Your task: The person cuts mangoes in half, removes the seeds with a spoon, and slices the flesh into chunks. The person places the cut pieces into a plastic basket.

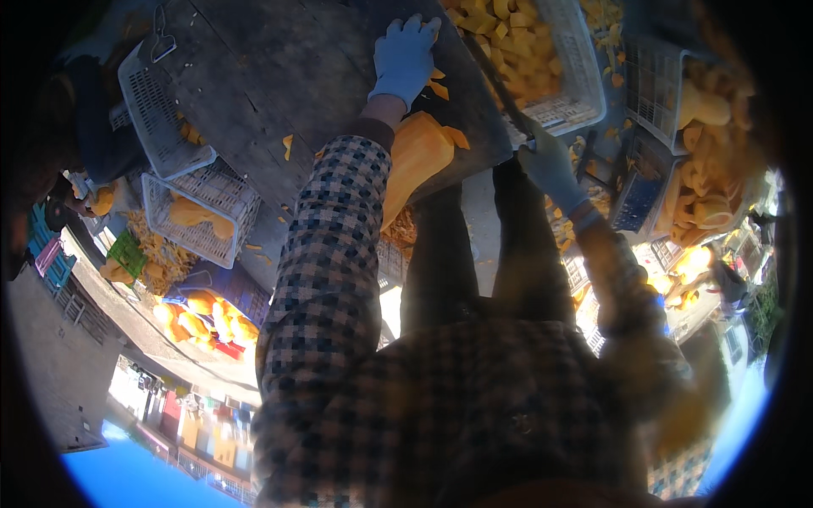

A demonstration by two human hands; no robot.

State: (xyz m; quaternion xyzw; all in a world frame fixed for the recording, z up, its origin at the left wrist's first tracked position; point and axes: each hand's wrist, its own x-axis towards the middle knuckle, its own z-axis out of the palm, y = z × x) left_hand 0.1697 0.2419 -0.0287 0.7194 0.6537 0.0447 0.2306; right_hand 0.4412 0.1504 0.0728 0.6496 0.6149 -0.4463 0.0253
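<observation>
My left hand, in a pale blue glove, lies over the dark board with its fingers bent. Orange shows at its fingertips, but what is under the palm is hidden. Thin orange peelings lie beside it. A large peeled piece of squash rests at the board's near edge, below my left wrist. My right hand, also gloved, is shut around the handle of a long knife. The blade points up and left, along the board's right edge, beside a crate of squash chunks.
A dark wooden table spreads left of the board, with a metal-framed peeler at its far left. White plastic crates stand left; more crates and heaped squash stand right. Another person's dark sleeve is at far left.
</observation>
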